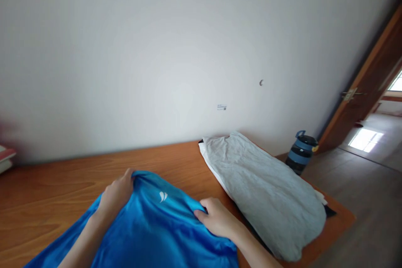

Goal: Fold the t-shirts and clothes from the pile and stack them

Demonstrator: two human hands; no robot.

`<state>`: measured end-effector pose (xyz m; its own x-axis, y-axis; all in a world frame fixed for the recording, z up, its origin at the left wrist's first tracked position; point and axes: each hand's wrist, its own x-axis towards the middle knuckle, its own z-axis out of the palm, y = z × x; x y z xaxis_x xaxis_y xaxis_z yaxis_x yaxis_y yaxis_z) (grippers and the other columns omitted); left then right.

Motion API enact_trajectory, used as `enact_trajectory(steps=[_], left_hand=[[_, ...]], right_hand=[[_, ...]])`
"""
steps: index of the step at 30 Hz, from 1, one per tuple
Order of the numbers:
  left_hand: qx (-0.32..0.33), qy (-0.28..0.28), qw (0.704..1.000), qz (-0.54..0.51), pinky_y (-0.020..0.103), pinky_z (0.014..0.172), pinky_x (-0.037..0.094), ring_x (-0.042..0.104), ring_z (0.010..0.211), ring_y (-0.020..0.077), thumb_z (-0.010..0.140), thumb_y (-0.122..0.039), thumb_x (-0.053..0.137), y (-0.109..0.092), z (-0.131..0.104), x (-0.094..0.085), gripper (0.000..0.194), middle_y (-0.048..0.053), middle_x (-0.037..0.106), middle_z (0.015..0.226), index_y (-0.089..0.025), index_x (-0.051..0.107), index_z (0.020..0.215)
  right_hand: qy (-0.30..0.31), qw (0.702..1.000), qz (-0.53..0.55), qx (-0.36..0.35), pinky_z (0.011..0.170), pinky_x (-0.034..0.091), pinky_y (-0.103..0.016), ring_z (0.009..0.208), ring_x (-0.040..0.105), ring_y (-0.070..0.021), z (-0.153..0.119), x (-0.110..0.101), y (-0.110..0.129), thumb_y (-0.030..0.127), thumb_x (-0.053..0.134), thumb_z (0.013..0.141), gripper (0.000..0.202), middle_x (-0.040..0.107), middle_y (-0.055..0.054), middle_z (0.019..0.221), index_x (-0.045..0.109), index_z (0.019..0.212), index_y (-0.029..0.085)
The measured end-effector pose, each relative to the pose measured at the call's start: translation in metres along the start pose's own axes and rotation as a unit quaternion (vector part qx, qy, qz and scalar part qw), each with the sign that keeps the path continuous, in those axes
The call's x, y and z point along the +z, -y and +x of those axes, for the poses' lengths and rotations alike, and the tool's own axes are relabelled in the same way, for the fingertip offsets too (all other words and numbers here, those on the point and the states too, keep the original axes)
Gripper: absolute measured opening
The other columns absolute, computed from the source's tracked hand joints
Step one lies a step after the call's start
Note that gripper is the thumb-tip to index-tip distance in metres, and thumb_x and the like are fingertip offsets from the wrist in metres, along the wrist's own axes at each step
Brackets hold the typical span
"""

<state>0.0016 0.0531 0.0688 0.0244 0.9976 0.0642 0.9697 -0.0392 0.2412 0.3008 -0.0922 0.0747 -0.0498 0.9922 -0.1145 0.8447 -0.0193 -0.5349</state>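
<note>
A shiny blue shirt (147, 226) with a small white logo spreads over the front of the wooden table, its lower part cut off by the frame. My left hand (121, 190) is closed on the shirt's far left corner. With thumb and fingers, my right hand (216, 217) pinches the right part of its far edge. Between the two hands the cloth stretches in a slanting line with soft folds. Just right of my right hand lies a grey folded garment (257, 184), with white and black cloth showing under its edges.
The wooden table (169, 155) meets a white wall (141, 71) at the back. A dark water bottle (300, 153) with blue bands stands beyond the grey garment. Partly seen books (5, 159) are at the far left. A brown door (361, 88) stands on the right.
</note>
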Motion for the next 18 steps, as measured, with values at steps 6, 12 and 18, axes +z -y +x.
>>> enact_trajectory(steps=[6,12,18], left_hand=[[-0.023,-0.13,0.973,-0.19,0.036,0.072,0.053,0.073,0.078,0.0308,0.098,-0.042,0.034,-0.062,0.018,-0.001,0.039,0.006,0.072,0.074,-0.021,0.054,0.125],[0.086,-0.22,0.941,-0.243,0.034,0.076,0.054,0.072,0.084,0.0277,0.099,-0.038,0.038,-0.181,0.051,-0.052,0.037,0.006,0.073,0.087,-0.021,0.055,0.126],[0.23,-0.198,0.92,-0.247,0.041,0.097,0.05,0.067,0.115,0.0295,0.101,-0.023,0.041,-0.364,0.107,-0.091,0.037,0.017,0.067,0.126,-0.014,0.05,0.135]], right_hand=[[-0.179,0.984,0.016,-0.021,0.058,0.04,-0.027,0.066,0.069,-0.0213,-0.045,-0.015,-0.014,0.044,0.031,0.105,0.034,0.07,-0.006,0.074,0.055,0.1,0.022],[-0.219,0.967,0.12,-0.042,0.048,0.041,-0.027,0.054,0.066,-0.02,-0.075,-0.084,-0.027,0.058,0.031,0.102,0.039,0.07,-0.003,0.069,0.054,0.099,0.027],[-0.267,0.962,0.005,0.064,0.063,0.053,-0.032,0.076,0.073,-0.0252,-0.038,-0.223,-0.126,0.059,0.047,0.095,0.04,0.077,-0.007,0.088,0.066,0.101,0.025]])
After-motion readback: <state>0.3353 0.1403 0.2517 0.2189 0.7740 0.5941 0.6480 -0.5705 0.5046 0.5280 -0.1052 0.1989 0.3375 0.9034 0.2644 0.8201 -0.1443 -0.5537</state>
